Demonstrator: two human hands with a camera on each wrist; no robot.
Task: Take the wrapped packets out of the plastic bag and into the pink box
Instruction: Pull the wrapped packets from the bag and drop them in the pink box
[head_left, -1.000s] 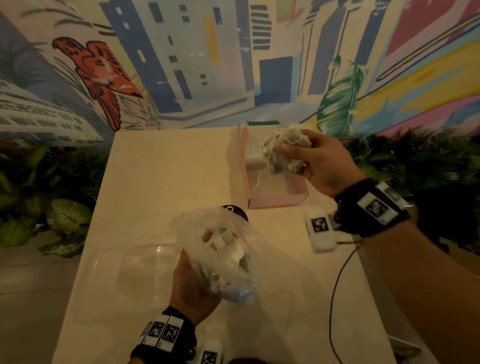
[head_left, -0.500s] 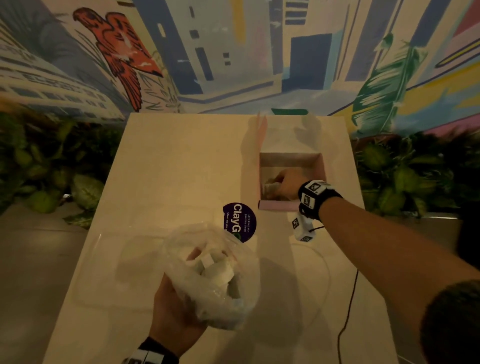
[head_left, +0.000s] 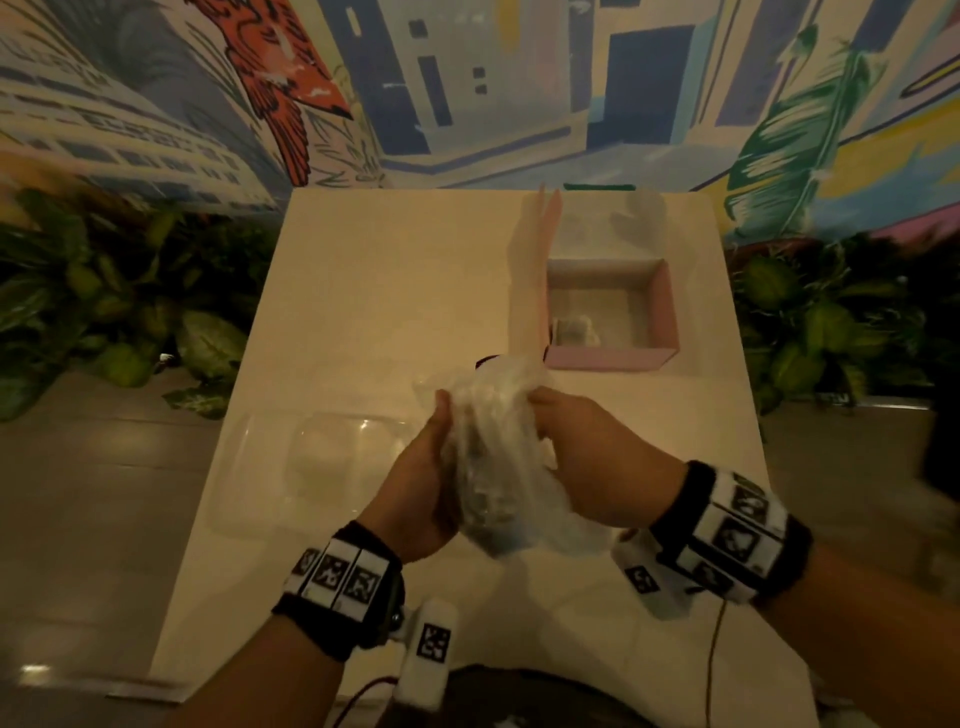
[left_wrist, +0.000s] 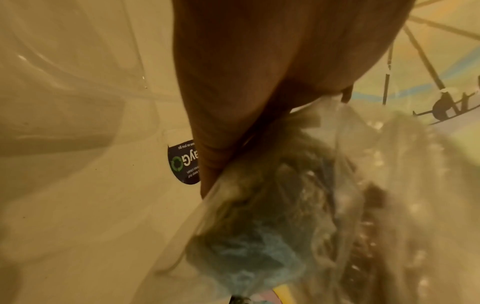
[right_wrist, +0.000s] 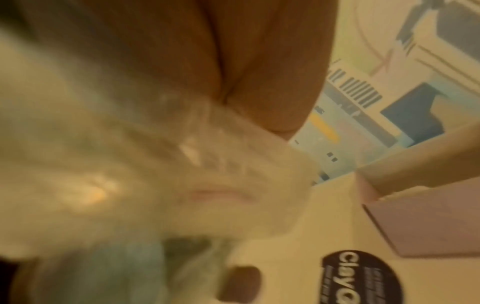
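The plastic bag (head_left: 493, 467) is held above the table (head_left: 363, 312) between both hands, with wrapped packets (blurred through the film) inside. The left hand (head_left: 415, 488) grips its left side; the right hand (head_left: 597, 467) has its fingers curled on the right side at the mouth. Beyond stands the open pink box (head_left: 613, 358), one packet (head_left: 574, 330) in its near left corner.

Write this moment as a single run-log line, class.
left hand: holds plastic bag | right hand: at bag mouth | pink box: open, packet inside | stage: reaching for next packet
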